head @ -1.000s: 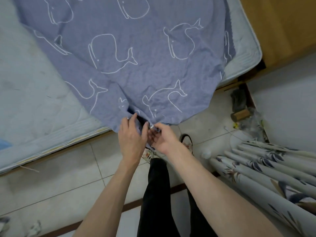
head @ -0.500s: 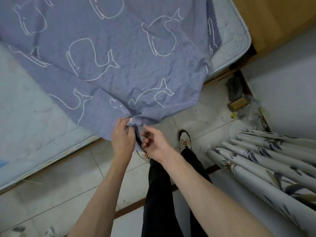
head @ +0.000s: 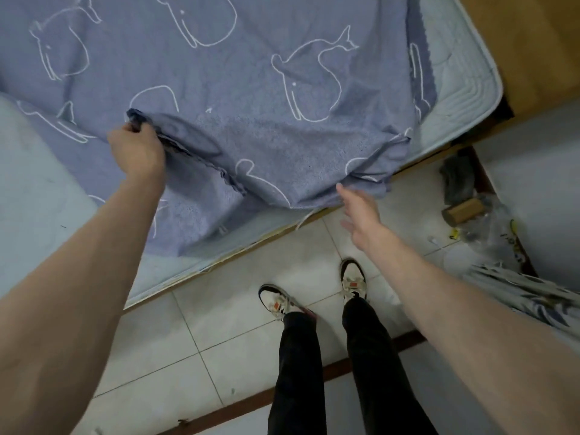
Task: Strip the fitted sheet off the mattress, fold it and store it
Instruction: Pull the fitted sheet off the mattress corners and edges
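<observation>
On the mattress [head: 40,196]: the fitted sheet [head: 251,98] lies loose, its near edge drooping over the bed's side.
Left hand [head: 136,150]: your grip is clamped on a bunched corner.
Right hand [head: 361,211]: fingers apart, holding nothing, just beside the hanging edge.
Risk: pulling with one hand may drag that edge onto the floor [head: 219,324].
Risk: the corners may misalign, spoiling your fold.

Pale square floor tiles [head: 219,334] with thin grey joints, crossed by a dark brown strip [head: 238,406]. Light orange-brown wooden panel [head: 533,48] at upper right. Plain grey-white wall [head: 539,196] on the right, with a white leaf-patterned pleated curtain [head: 533,293] hanging below. Soft, even lighting.
</observation>
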